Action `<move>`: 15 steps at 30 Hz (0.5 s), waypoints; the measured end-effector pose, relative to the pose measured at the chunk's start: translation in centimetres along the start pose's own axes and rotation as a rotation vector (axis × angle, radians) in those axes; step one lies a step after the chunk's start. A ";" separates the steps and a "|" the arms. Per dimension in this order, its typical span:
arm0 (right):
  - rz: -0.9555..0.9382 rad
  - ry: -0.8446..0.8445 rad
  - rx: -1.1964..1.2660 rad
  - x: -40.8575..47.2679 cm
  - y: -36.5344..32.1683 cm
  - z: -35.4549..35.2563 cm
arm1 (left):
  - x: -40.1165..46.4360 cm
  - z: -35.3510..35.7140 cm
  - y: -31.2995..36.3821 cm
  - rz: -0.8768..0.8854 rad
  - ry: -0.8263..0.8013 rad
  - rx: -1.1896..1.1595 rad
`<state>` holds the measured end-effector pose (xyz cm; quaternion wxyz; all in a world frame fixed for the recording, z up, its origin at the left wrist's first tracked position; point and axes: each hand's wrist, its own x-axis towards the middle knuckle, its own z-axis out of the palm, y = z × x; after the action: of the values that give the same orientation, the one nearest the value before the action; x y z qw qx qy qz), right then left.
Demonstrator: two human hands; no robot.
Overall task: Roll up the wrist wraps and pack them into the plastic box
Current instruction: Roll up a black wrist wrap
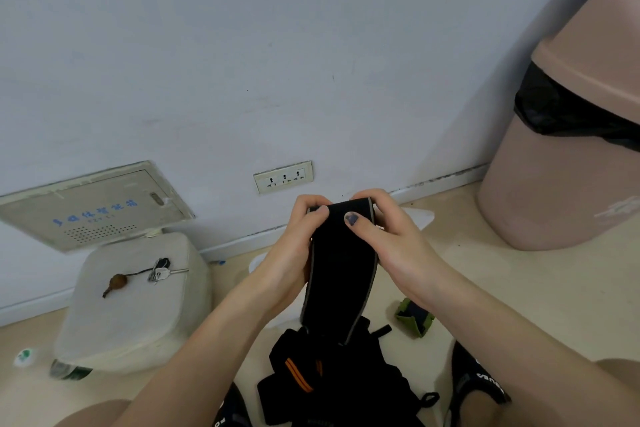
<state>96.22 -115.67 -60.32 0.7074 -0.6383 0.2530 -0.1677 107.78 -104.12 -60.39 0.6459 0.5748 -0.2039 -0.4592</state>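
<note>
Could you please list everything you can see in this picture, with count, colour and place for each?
wrist wrap being rolled: one, black with grey edges, held up in both hands
pile of wraps: number unclear, black, one with orange stripes, on the floor between the feet
green wrap: one, green and dark, on the floor right of the pile
stool: one, off-white, left, by the wall
keys: one bunch with a brown charm, on the stool
bin: one, pinkish with black liner, right
socket: one, cream, low on the wall
wall panel: one, beige, blue lettering, left
left hand: grips the wrap's top
right hand: grips the wrap's top
</note>
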 end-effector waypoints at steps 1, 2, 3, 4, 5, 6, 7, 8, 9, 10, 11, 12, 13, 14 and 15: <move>-0.001 -0.010 -0.001 0.0 0.0 0.1 | 0.1 -0.1 0.0 0.003 0.015 -0.006; 0.005 -0.018 0.010 0.0 0.0 0.1 | 0.1 -0.3 0.0 0.009 0.028 -0.013; 0.020 -0.023 0.032 0.0 -0.1 0.1 | 0.1 -0.4 0.1 0.019 0.035 -0.014; 0.042 -0.025 0.057 0.0 -0.2 0.1 | 0.2 -0.4 0.1 0.032 0.035 -0.011; 0.069 -0.025 0.077 0.0 -0.3 0.1 | 0.2 -0.4 0.1 0.050 0.033 -0.007; 0.100 -0.023 0.087 0.0 -0.4 0.2 | 0.1 -0.3 0.1 0.072 0.033 0.000; 0.124 -0.015 0.081 0.0 -0.5 0.3 | 0.1 -0.3 0.0 0.096 0.036 0.018; 0.135 0.001 0.056 0.0 -0.4 0.3 | 0.0 -0.2 -0.1 0.118 0.041 0.046; 0.133 0.016 0.029 0.1 -0.4 0.4 | -0.1 -0.2 -0.2 0.134 0.043 0.077; 0.122 0.030 0.018 0.1 -0.3 0.4 | -0.2 -0.1 -0.2 0.141 0.044 0.098; 0.108 0.040 0.020 0.1 -0.3 0.4 | -0.2 0.0 -0.2 0.143 0.040 0.105; 0.095 0.045 0.030 0.1 -0.4 0.4 | -0.2 0.0 -0.2 0.140 0.032 0.102; 0.086 0.046 0.043 0.0 -0.4 0.3 | -0.1 0.0 -0.1 0.131 0.023 0.094; 0.079 0.041 0.058 0.0 -0.5 0.2 | -0.1 0.0 -0.1 0.110 0.016 0.084; 0.070 0.033 0.067 -0.1 -0.6 0.2 | 0.0 -0.1 -0.1 0.083 0.011 0.078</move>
<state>96.33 -115.55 -59.71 0.7295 -0.6022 0.2812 -0.1616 107.81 -104.05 -60.46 0.6428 0.5931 -0.2415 -0.4204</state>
